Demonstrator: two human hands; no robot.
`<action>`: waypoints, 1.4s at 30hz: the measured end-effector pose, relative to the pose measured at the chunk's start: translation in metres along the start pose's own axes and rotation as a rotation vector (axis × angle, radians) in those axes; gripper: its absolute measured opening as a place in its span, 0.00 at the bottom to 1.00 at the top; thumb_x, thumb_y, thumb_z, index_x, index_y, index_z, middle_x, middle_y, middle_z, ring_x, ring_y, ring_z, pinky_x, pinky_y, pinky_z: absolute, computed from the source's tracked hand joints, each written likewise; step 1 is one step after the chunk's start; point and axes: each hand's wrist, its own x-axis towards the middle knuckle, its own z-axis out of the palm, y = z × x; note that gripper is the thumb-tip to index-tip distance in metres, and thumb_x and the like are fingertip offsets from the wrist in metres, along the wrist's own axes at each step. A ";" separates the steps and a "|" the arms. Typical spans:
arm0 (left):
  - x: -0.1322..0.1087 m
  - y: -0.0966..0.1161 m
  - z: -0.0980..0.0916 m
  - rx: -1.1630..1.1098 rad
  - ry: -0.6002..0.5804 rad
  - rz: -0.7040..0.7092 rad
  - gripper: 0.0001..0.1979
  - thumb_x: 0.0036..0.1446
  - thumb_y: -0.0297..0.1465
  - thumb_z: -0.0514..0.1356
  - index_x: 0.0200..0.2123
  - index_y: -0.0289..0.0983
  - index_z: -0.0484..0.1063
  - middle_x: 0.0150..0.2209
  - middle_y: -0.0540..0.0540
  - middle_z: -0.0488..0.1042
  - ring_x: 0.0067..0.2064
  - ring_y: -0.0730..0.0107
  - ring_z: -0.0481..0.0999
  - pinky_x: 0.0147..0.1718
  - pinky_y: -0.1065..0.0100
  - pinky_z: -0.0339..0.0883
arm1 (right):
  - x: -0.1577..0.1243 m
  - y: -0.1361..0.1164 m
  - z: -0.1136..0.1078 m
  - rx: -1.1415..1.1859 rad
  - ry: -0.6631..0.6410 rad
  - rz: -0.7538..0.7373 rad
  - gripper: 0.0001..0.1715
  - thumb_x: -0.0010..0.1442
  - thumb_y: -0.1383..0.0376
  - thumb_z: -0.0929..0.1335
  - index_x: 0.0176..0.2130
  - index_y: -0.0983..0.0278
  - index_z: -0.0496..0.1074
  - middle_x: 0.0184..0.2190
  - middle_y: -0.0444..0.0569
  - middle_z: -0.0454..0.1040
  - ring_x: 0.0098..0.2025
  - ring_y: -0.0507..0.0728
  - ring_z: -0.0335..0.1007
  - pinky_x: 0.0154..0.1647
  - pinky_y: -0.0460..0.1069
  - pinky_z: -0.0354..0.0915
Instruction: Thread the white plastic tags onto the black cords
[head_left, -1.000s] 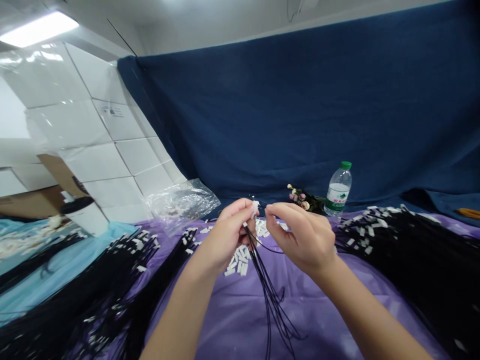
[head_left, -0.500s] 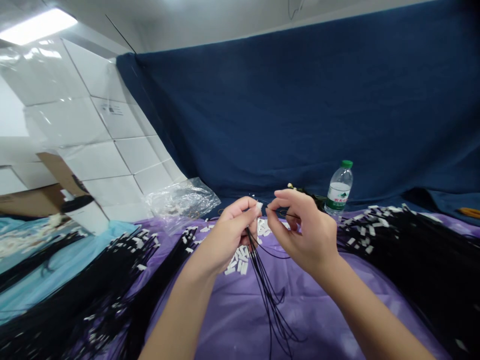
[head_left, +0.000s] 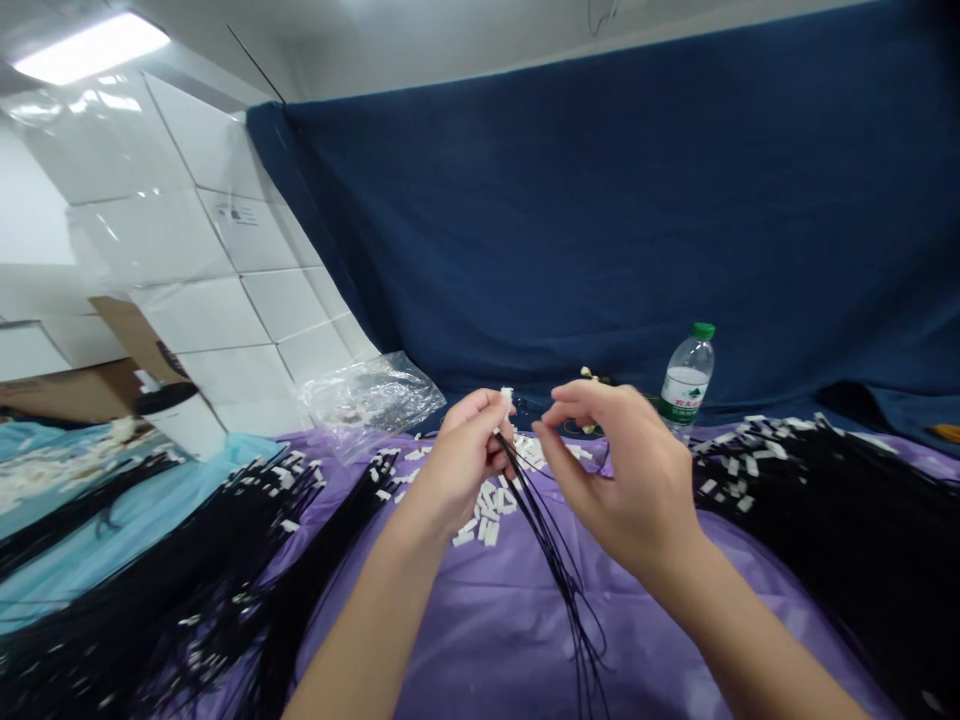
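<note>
My left hand (head_left: 474,445) is closed in a pinch on a bundle of thin black cords (head_left: 551,555). A small white tag (head_left: 508,398) sticks up above its thumb and fingertip. The cords hang below the fist, loose ends trailing to the lower right. To the right, my right hand (head_left: 622,470) is raised with its fingers curved and thumb slightly apart from the forefinger. I see nothing held between them. Many loose white tags (head_left: 487,500) lie on the purple cloth (head_left: 480,620) beneath and behind the hands.
Large piles of black cords with white ends lie at left (head_left: 187,540) and right (head_left: 840,540). A water bottle (head_left: 686,385) with a green cap stands behind my right hand. At the back left are a clear plastic bag (head_left: 375,395) and stacked white boxes (head_left: 217,310), before a blue curtain (head_left: 585,220).
My right thumb and forefinger, earlier together at a cord, have come slightly apart. The cord bundle has swung to the right below my left hand. The view has shifted a little.
</note>
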 end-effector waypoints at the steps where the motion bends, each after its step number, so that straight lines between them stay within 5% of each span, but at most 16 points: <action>1: 0.001 0.000 -0.001 -0.009 0.036 0.009 0.11 0.55 0.35 0.58 0.25 0.37 0.61 0.20 0.56 0.57 0.18 0.82 0.56 0.19 0.76 0.58 | 0.000 -0.003 -0.001 0.060 -0.077 0.041 0.16 0.56 0.73 0.68 0.45 0.61 0.64 0.32 0.42 0.76 0.32 0.52 0.69 0.35 0.47 0.65; 6: 0.003 -0.002 -0.004 -0.050 0.101 0.028 0.07 0.56 0.33 0.58 0.28 0.36 0.64 0.20 0.55 0.58 0.20 0.82 0.59 0.20 0.78 0.55 | -0.007 -0.006 0.005 0.214 -0.346 0.238 0.18 0.54 0.72 0.68 0.44 0.59 0.63 0.31 0.37 0.76 0.29 0.49 0.70 0.25 0.43 0.60; 25: -0.002 0.000 -0.001 0.117 0.106 0.069 0.08 0.57 0.35 0.57 0.29 0.37 0.63 0.21 0.55 0.60 0.21 0.78 0.64 0.22 0.74 0.63 | -0.013 0.002 0.018 0.211 -0.331 0.239 0.11 0.61 0.73 0.60 0.44 0.63 0.62 0.35 0.49 0.72 0.32 0.53 0.69 0.31 0.48 0.65; 28: -0.001 0.000 -0.002 0.116 0.106 0.073 0.08 0.57 0.34 0.56 0.29 0.38 0.62 0.21 0.55 0.59 0.20 0.78 0.64 0.22 0.72 0.66 | -0.010 0.006 0.018 0.412 -0.299 0.375 0.10 0.60 0.70 0.62 0.43 0.63 0.62 0.34 0.47 0.71 0.29 0.51 0.68 0.29 0.46 0.65; 31: 0.000 0.001 -0.003 0.111 0.103 0.072 0.08 0.57 0.34 0.56 0.28 0.38 0.61 0.20 0.55 0.58 0.20 0.78 0.64 0.22 0.71 0.67 | -0.003 0.013 0.015 0.849 -0.315 0.667 0.12 0.57 0.67 0.66 0.42 0.63 0.63 0.35 0.46 0.72 0.21 0.46 0.63 0.20 0.42 0.62; 35: 0.001 0.002 -0.005 0.084 0.085 0.066 0.09 0.57 0.34 0.57 0.28 0.38 0.61 0.21 0.56 0.57 0.19 0.78 0.62 0.22 0.69 0.68 | 0.005 0.031 0.010 1.281 -0.125 0.940 0.12 0.54 0.68 0.68 0.40 0.63 0.67 0.34 0.47 0.75 0.29 0.50 0.73 0.29 0.45 0.73; 38: 0.001 0.002 -0.006 0.083 0.071 0.054 0.09 0.58 0.34 0.56 0.28 0.38 0.60 0.21 0.56 0.57 0.19 0.79 0.62 0.22 0.70 0.69 | 0.006 0.049 0.011 1.367 0.125 0.932 0.11 0.52 0.69 0.69 0.38 0.62 0.67 0.34 0.45 0.75 0.38 0.51 0.76 0.42 0.47 0.75; 42: 0.000 0.002 -0.006 0.082 0.058 0.040 0.09 0.58 0.34 0.56 0.28 0.38 0.61 0.20 0.56 0.57 0.19 0.79 0.61 0.22 0.70 0.69 | 0.005 0.067 0.011 1.220 0.397 0.860 0.10 0.56 0.61 0.71 0.36 0.61 0.68 0.38 0.44 0.75 0.41 0.48 0.75 0.45 0.43 0.75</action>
